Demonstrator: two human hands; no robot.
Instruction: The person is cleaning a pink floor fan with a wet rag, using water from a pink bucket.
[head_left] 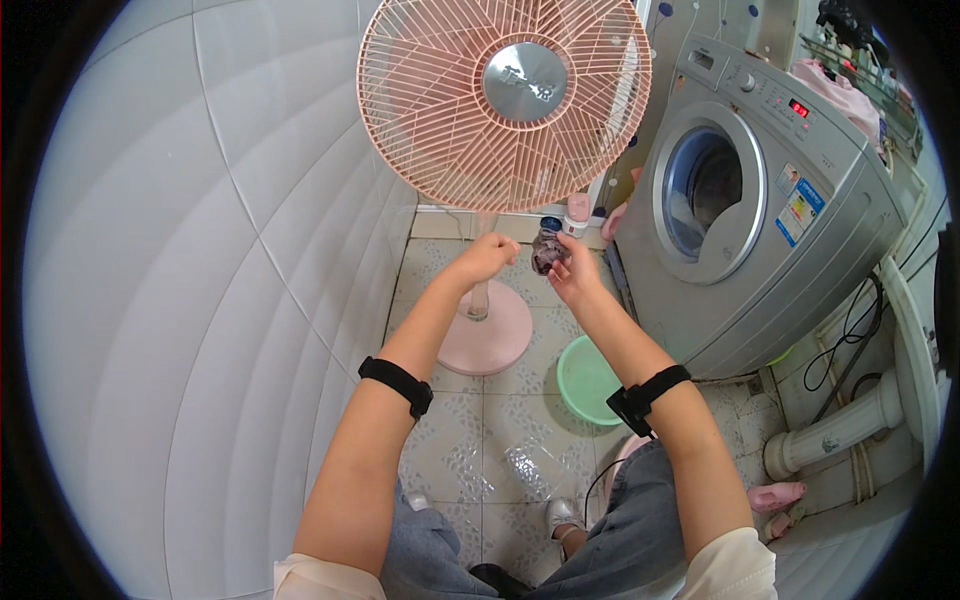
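Note:
A pink standing fan (505, 100) with a wire grille and a silver hub stands in front of me on a round pink base (490, 335). My left hand (487, 257) is closed into a fist by the fan's pole, just under the grille. My right hand (572, 268) holds up a small dark bottle (546, 248) with a blue cap, right beside the left hand. Both wrists wear black bands.
A grey front-loading washing machine (770, 200) stands to the right with its round door shut. A green plastic basin (587, 380) sits on the patterned tile floor by my right forearm. White tiled wall fills the left. A white pedestal (845, 425) and cables are at far right.

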